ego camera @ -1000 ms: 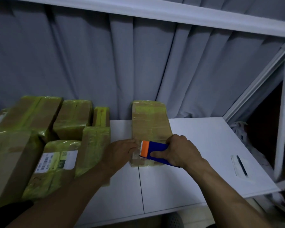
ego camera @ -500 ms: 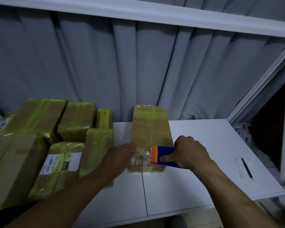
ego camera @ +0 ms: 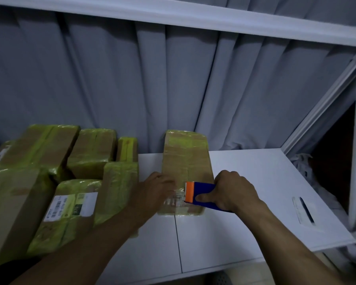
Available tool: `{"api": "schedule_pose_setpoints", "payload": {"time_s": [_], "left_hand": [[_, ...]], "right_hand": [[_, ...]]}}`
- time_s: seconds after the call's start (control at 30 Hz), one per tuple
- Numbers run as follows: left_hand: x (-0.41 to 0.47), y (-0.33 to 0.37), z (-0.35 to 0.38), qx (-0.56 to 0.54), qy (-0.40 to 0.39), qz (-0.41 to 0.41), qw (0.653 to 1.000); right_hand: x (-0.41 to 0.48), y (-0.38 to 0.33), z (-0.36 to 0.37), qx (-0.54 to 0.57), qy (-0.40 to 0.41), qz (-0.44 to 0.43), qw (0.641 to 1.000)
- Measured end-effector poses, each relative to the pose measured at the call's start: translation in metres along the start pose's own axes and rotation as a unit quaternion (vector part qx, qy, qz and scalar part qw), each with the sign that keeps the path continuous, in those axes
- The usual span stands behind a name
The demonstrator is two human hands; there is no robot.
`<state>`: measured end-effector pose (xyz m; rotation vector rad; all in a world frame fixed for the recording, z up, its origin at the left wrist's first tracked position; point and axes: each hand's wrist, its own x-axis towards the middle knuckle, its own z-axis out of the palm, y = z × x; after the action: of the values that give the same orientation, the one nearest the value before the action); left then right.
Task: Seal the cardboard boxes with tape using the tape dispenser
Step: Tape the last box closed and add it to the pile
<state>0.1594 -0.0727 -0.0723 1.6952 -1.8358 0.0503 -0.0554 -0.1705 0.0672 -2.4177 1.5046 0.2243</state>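
Right grip (ego camera: 232, 192) is curled round the blue tape dispenser (ego camera: 200, 195), its orange edge down on the near end of the cardboard box (ego camera: 185, 165). The box lies flat on the white counter (ego camera: 255, 212), just right of the pile of yellow-taped boxes (ego camera: 70, 182). Left grip (ego camera: 154, 191) has its fingers stretched out, pressing at the box's near left edge, where a clear strip of tape (ego camera: 176, 197) begins. This looks like a cross-strip mid-pull. Next call: run the dispenser low and taut over the right edge, then tilt to cut, with the left anchor firm or the strip wrinkles.
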Motion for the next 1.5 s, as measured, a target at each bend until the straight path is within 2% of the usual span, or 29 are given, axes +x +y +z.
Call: {"api": "schedule_pose_setpoints", "payload": {"time_s": [0.17, 0.37, 0.5, 0.63, 0.73, 0.93, 1.1, 1.2, 1.3, 1.5], "left_hand": [[0.01, 0.011, -0.015, 0.037, 0.026, 0.019, 0.999], [0.005, -0.002, -0.017, -0.024, 0.036, 0.001, 0.999], [0.001, -0.005, -0.022, -0.029, 0.015, -0.013, 0.999], [-0.003, 0.001, -0.03, 0.037, 0.007, -0.005, 0.999], [-0.004, 0.007, -0.027, 0.043, -0.005, -0.008, 0.999], [0.003, 0.012, -0.008, 0.073, -0.059, 0.032, 0.995], [0.003, 0.001, -0.009, 0.042, -0.035, 0.041, 0.998], [0.0, -0.002, -0.017, 0.0, -0.026, 0.018, 1.0], [-0.001, -0.003, -0.023, 0.004, -0.01, 0.009, 1.0], [0.0, 0.015, -0.021, 0.027, 0.007, 0.015, 1.0]], "right_hand": [[-0.006, 0.002, -0.001, 0.042, -0.01, -0.014, 0.999], [-0.01, 0.023, -0.015, 0.021, 0.019, 0.023, 0.999], [-0.005, 0.018, -0.007, 0.004, 0.006, 0.018, 1.0], [0.002, 0.015, 0.002, -0.005, -0.008, 0.011, 1.0], [0.005, 0.016, 0.0, 0.002, -0.014, 0.017, 1.0], [0.003, 0.017, 0.003, 0.013, -0.017, 0.011, 1.0], [-0.01, 0.022, -0.006, 0.069, -0.036, -0.011, 0.997], [-0.017, 0.036, -0.015, 0.058, -0.029, 0.002, 0.998], [-0.017, 0.047, -0.016, 0.049, -0.008, 0.013, 0.999], [-0.007, 0.042, 0.007, 0.014, -0.018, 0.009, 1.0]]}}
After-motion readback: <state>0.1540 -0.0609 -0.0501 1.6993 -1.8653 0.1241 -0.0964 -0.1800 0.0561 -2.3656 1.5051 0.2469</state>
